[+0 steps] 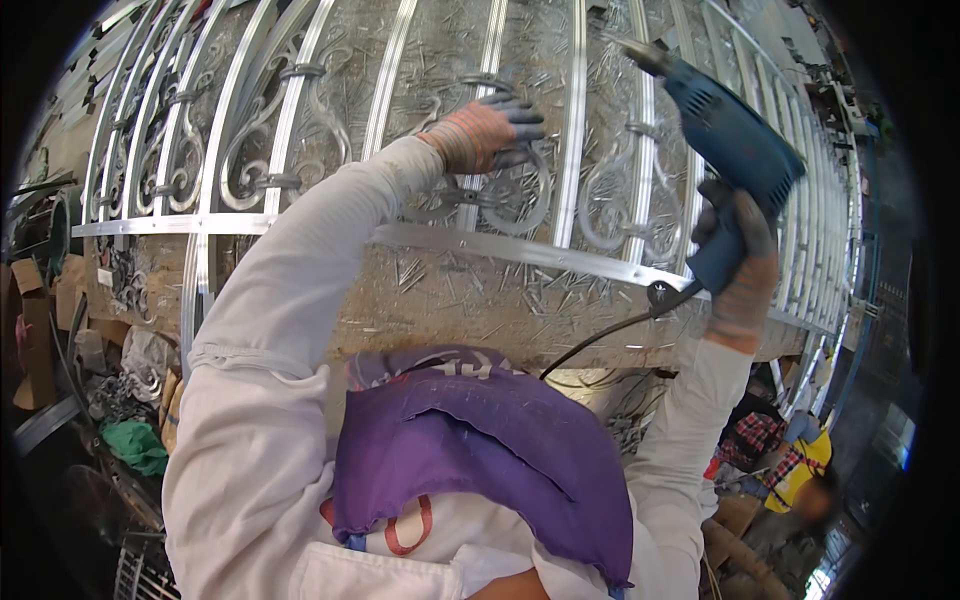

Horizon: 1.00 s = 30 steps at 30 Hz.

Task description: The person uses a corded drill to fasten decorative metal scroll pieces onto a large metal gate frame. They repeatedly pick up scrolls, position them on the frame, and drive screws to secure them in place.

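Right grip (738,235) and left grip (485,133) are above a grating (573,130) on the table (470,318); the right is wrapped around a drill (735,130), the left lies over a scroll (545,190), clasping or not I cannot tell. Slivers (410,272) litter the table.

Bright, fairly even light on my white sleeves (280,265); glare streaks the metal bars (573,120). Far right dim. Lens bows the outer ones; corners fall to black, rim soft.

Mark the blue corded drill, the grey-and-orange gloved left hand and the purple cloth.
Blue corded drill (738,128), head view: motor housing.
Grey-and-orange gloved left hand (486,136), head view: back of hand.
Purple cloth (515,425), head view: near its middle.
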Available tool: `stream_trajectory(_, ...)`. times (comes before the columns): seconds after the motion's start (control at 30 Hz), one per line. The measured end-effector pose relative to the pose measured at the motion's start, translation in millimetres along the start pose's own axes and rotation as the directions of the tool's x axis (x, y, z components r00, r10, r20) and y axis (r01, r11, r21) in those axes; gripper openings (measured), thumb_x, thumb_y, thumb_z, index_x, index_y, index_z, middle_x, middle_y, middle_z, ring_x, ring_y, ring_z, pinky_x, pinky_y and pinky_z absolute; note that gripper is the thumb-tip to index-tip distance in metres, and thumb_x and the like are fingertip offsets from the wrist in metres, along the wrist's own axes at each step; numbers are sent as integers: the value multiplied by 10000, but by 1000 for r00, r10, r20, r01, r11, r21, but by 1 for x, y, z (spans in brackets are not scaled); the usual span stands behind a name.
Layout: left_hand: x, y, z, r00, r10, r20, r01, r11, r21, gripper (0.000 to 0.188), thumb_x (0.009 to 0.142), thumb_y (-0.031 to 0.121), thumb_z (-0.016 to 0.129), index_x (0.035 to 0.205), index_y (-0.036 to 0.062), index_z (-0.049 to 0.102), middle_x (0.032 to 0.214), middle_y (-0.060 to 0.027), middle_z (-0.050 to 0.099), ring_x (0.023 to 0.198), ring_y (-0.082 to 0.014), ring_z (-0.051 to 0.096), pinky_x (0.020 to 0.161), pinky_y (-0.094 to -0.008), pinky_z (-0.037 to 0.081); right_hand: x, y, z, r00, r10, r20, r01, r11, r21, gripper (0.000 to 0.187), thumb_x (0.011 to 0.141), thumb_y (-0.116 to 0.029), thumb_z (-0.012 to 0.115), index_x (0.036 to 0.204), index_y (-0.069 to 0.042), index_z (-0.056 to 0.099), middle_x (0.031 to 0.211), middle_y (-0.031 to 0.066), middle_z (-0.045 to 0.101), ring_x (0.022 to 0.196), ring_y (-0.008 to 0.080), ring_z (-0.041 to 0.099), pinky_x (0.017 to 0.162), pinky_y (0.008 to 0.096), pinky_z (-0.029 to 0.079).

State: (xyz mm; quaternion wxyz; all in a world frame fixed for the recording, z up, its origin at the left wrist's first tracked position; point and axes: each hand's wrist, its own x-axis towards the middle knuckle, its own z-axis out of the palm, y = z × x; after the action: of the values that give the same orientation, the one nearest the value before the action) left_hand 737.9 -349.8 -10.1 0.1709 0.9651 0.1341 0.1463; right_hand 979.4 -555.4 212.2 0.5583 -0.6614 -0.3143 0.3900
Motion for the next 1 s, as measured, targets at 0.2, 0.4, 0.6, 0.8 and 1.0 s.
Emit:
stream_trajectory(0.2, -45, 100, -48, 984, -121, 130, 171, 840, -515, 312, 997, 302, 641, 1241, 113, 685, 1163, -108, 719, 1026, -331, 700, 886, -444, 569, -107, 90, -104, 984, 139, -110, -93, 933, 346, 430, 974, -308, 710, 1265, -15, 590, 1146, 124, 691, 802, 133, 682, 701, 253, 584)
stream_trajectory(0.4, -154, 173, 15, 816, -464, 345, 536, 832, -147, 299, 950, 314, 688, 1209, 166, 702, 1131, -117, 700, 1012, -350, 676, 866, -457, 555, -160, 169, -145, 926, 312, -213, -158, 832, 532, 468, 909, -292, 776, 1218, 9, 594, 1112, 146, 686, 778, 153, 677, 623, 295, 563)
stream_trajectory(0.6, -135, 204, 65, 807, -576, 131, 571, 817, 77, 395, 912, 324, 720, 1286, 208, 676, 1260, -94, 656, 1203, -351, 583, 964, -506, 493, -164, 184, -149, 919, 333, -211, -166, 813, 558, 441, 921, -265, 750, 1233, 3, 591, 1092, 142, 677, 755, 158, 676, 649, 305, 566)
stream_trajectory(0.8, -81, 213, 107, 588, -788, 181, 762, 615, 204, 377, 854, 389, 752, 1146, 154, 701, 1188, -152, 664, 1148, -348, 619, 939, -532, 485, -163, 185, -151, 946, 286, -153, -177, 850, 496, 355, 896, -267, 760, 1110, -8, 645, 1075, 166, 695, 715, 176, 678, 594, 303, 573)
stream_trajectory(1.0, -83, 211, 110, 666, -710, 229, 653, 703, 282, 258, 848, 344, 759, 989, 132, 716, 1036, -144, 695, 952, -352, 684, 822, -481, 534, -158, 183, -149, 951, 284, -123, -196, 862, 468, 371, 883, -281, 764, 1110, -11, 649, 1051, 153, 699, 688, 174, 668, 575, 299, 563)
